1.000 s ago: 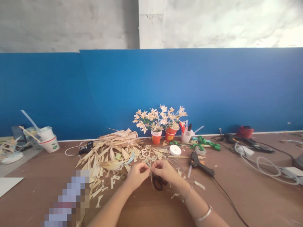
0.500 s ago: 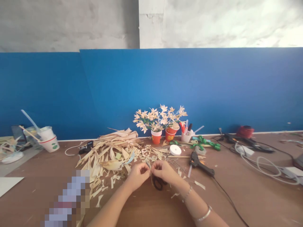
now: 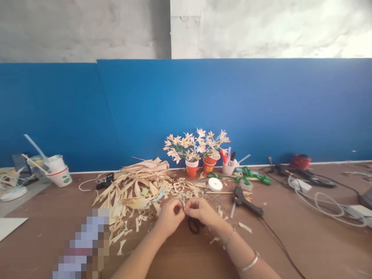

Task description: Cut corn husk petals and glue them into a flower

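My left hand [image 3: 171, 217] and my right hand [image 3: 200, 210] meet at the fingertips above the front of the table. Both are closed in a pinch. Whatever lies between the fingers is too small and covered to make out. Under my right hand rest dark-handled scissors [image 3: 194, 226], their blades partly hidden. Just beyond the fingers lie pale scraps of dried husk [image 3: 188, 188], and a large heap of dried husks [image 3: 139, 180] spreads to the left.
Two red paper cups [image 3: 192, 169] hold pale husk flowers at the back. A white tape roll [image 3: 215, 184], a black glue gun [image 3: 247, 202] with its cord and green tape pieces [image 3: 247, 174] lie right. Cables [image 3: 322, 199] sprawl far right; a white cup [image 3: 60, 176] stands left.
My left hand and forearm have shifted very slightly, and a thin strip seen below the fingers earlier is now hardly visible. The fingertips stay together.
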Tool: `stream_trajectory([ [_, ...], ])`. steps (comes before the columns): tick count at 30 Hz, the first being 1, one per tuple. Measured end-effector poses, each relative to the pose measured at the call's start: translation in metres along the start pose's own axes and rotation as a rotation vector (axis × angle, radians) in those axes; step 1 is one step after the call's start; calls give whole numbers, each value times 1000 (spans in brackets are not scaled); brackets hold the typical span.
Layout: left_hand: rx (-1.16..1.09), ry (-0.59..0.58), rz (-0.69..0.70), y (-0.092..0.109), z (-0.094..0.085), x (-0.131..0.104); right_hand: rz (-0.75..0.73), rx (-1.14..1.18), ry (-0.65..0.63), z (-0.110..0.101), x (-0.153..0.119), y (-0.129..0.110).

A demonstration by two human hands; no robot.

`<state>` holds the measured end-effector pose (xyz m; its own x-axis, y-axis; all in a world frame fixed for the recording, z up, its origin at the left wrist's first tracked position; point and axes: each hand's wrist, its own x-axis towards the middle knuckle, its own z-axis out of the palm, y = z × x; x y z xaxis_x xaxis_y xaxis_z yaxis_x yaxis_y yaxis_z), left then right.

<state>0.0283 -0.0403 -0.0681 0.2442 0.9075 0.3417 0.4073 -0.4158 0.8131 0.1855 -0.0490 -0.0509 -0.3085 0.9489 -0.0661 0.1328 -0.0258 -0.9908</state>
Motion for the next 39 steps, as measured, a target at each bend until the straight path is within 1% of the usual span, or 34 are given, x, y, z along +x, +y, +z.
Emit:
stream_trajectory([
  [3,-77,104,-61,-3,-9,5,-30,227,8,-4,0,-3],
  [5,-156,259,-122,-8,-19,9,-69,389,30,-10,0,-2],
  [6,-193,360,-174,-12,-24,11,-92,453,42,-13,1,-2],
  [7,-223,423,-215,-15,-28,13,-111,503,57,-16,2,-1],
  [8,-254,462,-252,-18,-31,15,-126,541,72,-18,2,0],
  [10,-317,478,-299,-24,-35,17,-142,586,95,-21,3,2],
  [13,-342,489,-329,-26,-36,17,-118,591,100,-20,5,4],
  [15,-311,540,-344,-26,-36,16,-106,558,123,-18,7,5],
  [16,-286,586,-345,-26,-36,16,-107,531,147,-16,8,6],
  [18,-209,696,-314,-25,-37,14,-129,449,222,-13,9,7],
  [19,-162,733,-272,-23,-36,13,-152,390,266,-11,9,7],
  [20,-121,735,-220,-21,-35,12,-186,317,310,-9,9,6],
  [21,-94,704,-164,-18,-32,11,-230,232,348,-7,9,6],
  [22,-100,597,-119,-13,-28,9,-281,138,376,-4,8,5],
  [23,-151,448,-117,-8,-23,7,-339,45,394,-1,7,4],
  [25,-325,128,-226,2,-11,3,-460,-118,404,5,4,2],
  [26,-421,46,-303,7,-6,1,-518,-183,400,8,2,1],
  [27,-512,7,-377,11,-1,-1,-569,-240,390,11,0,1],
  [29,-680,-17,-463,15,5,-3,-649,-351,363,16,-3,2],
  [32,-856,17,-502,12,7,-4,-722,-490,328,19,-4,5],
  [36,-938,58,-547,4,6,-3,-788,-576,340,17,-4,8],
  [39,-985,69,-568,3,6,-2,-858,-647,324,16,-5,9],
])
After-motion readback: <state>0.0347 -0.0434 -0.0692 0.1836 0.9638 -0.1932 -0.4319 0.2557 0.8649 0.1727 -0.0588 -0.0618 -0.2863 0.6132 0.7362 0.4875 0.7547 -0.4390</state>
